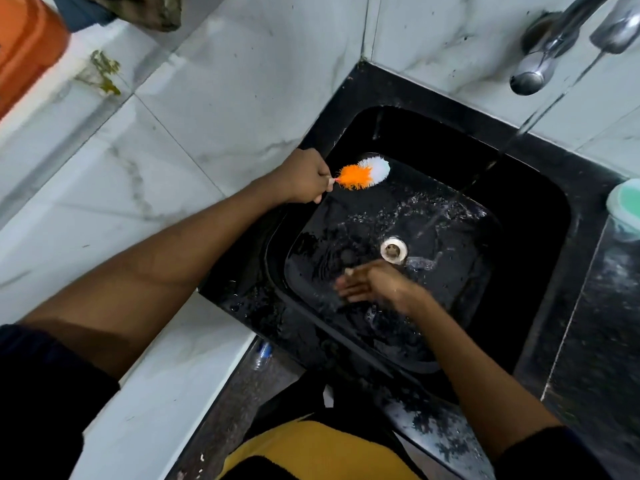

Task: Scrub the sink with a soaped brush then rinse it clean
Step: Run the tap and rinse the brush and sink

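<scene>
The black square sink (540, 216) is wet, with a white drain ring (393, 250) in its floor. Water streams from the chrome tap (550, 46) at the top right down into the basin. My left hand (304, 176) grips the handle of a brush with orange and white bristles (365, 172), held over the sink's left rim. My right hand (372, 285) lies flat with straight fingers on the wet sink floor just below the drain; it looks blurred.
White marble counter (121, 202) spreads to the left of the sink. An orange container (24, 46) stands at the top left. A tub with a green lid (625, 209) sits on the black ledge at the right. A plastic bottle (262, 355) lies on the floor below.
</scene>
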A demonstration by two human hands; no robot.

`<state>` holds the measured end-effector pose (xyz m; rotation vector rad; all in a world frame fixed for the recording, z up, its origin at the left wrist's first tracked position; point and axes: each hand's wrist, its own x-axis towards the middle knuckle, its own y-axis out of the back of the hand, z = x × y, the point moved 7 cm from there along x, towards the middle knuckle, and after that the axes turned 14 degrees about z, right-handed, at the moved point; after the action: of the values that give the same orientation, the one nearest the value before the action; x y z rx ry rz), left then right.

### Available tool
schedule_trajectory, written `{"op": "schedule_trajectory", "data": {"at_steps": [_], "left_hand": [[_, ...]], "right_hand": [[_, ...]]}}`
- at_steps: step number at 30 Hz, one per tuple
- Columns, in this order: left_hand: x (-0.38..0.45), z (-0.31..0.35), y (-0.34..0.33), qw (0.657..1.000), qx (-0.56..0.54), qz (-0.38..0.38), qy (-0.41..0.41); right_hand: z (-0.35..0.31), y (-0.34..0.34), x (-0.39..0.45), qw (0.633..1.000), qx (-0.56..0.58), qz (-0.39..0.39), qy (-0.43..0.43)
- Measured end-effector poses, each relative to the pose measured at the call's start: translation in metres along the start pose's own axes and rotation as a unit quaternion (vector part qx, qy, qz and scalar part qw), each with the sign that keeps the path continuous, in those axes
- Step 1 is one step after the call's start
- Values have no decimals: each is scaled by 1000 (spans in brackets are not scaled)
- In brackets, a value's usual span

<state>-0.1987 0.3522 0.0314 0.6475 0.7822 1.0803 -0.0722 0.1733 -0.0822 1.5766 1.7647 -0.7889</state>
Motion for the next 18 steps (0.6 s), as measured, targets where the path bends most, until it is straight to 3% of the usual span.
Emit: {"op": "schedule_trajectory", "data": {"at_steps": [2,4,7,11,13,18], "left_hand": [[-2,-1,-3,1000,4,-5,1],[-3,-4,-5,1000,8,-7,5],[-5,-7,-7,1000,14,-4,8],[-6,-7,-9,1000,16,-3,13],[-5,-6,-10,1000,17,-5,15],[-3,-6,-13,1000,14,-8,23]], "right_hand": [[9,13,6,998,46,39,-22],[0,46,18,971,206,105,-54],[-24,100,35,848,492,181,-75],[-60,151,53,747,625,226,-19],[-75,160,56,750,620,229,8],[-72,112,42,864,435,252,-2]]}}
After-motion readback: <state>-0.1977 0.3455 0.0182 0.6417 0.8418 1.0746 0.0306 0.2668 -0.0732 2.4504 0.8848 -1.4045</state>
